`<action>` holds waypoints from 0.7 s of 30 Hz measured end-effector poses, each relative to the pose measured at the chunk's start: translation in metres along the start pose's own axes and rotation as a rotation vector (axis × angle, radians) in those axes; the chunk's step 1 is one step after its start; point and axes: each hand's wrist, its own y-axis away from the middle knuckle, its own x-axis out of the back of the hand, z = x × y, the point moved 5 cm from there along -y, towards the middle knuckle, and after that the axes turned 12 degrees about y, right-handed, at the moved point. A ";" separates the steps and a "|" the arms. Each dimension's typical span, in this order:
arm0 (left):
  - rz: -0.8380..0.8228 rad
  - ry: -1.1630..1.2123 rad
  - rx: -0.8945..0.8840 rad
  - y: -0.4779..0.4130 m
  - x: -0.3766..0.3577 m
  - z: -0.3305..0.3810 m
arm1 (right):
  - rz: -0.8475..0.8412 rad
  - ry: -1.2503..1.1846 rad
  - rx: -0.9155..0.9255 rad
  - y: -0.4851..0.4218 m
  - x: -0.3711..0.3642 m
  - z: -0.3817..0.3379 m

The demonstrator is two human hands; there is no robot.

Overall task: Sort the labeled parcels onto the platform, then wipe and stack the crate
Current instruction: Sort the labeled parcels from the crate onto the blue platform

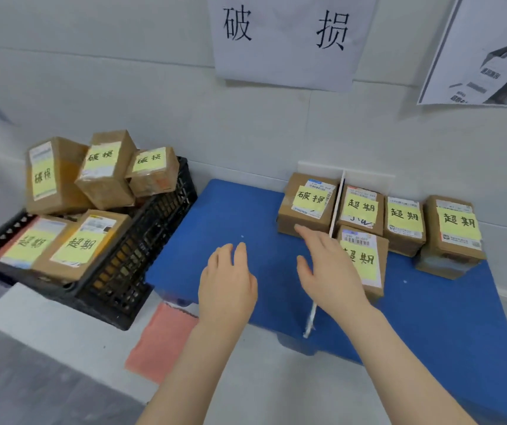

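Note:
A blue platform [234, 216] lies against the wall, split by a thin white divider [337, 207]. Left of the divider stands one cardboard parcel [306, 207] with a yellow label. Right of it sit several yellow-labelled parcels, the nearest one [365, 262] partly hidden by my right hand. A black crate [129, 262] at the left holds several more labelled parcels [77, 243], some piled high at its back. My left hand [227, 283] hovers open over the bare blue surface. My right hand [326, 268] reaches with straight fingers, fingertips just short of the lone parcel's front, holding nothing.
A pink cloth [160, 342] lies on the floor in front of the platform, beside the crate. A white sheet with two large characters [286, 35] hangs on the wall above the platform's left half. A printed poster [488, 56] hangs at the upper right.

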 end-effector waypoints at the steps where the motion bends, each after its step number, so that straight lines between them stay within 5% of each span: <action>1: -0.001 -0.030 -0.014 0.002 0.005 -0.016 | -0.009 0.085 0.052 0.000 -0.007 -0.021; 12: 0.034 -0.116 -0.058 0.000 0.092 -0.182 | -0.111 0.112 0.112 -0.023 -0.075 -0.202; 21: 0.050 -0.052 -0.016 -0.021 0.108 -0.222 | -0.116 0.037 0.138 -0.061 -0.082 -0.247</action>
